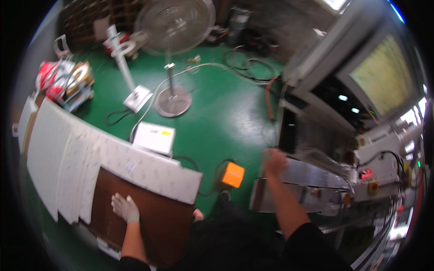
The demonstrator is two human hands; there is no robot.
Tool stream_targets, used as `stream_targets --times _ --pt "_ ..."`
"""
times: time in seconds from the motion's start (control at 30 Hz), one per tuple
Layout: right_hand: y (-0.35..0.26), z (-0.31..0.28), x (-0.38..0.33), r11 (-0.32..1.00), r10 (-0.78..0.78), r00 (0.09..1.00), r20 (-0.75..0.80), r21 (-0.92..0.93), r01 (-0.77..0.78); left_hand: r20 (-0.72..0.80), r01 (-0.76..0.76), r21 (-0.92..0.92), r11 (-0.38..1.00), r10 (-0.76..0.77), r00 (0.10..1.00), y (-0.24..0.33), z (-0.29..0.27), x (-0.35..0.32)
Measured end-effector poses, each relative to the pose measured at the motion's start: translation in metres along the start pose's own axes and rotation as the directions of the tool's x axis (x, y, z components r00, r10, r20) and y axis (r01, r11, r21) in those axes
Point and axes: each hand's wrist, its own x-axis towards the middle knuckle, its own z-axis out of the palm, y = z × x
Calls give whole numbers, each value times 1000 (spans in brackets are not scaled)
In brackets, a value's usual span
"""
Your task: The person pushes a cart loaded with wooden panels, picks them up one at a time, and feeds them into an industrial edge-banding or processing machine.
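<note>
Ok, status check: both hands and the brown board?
Left hand flat on brown board. Right hand blurred at machine's metal tray. White sheets overlap board's far edge.

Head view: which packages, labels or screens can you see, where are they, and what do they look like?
Screen: upper right on the machine, tilted rectangle, pale yellow-green.
White box: on the green floor beyond the sheets, flat, with a small yellow label.
Orange box: floor, centre, small and square.
Red-and-white package: far left, blurred.
</note>
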Motion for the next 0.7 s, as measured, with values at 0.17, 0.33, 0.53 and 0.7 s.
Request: stream_targets --times 0.17,0.33,0.53,0.7 --pt "-8 -23 1 830 -280 911 -304 400 388 -242 -131 35 991 136 961 17 11 -86" --pt "51 -64 -50 513 -341 930 139 856 61 200 -218 -128 968 240 950 71 -61 -204" --pt "186 -250 5 356 -474 727 -496 647 674 408 -151 -126 981 190 893 98 -100 -244" --pt "372 -296 139 542 369 805 -466 811 221 483 -104 -102 989 141 864 117 -118 -253"
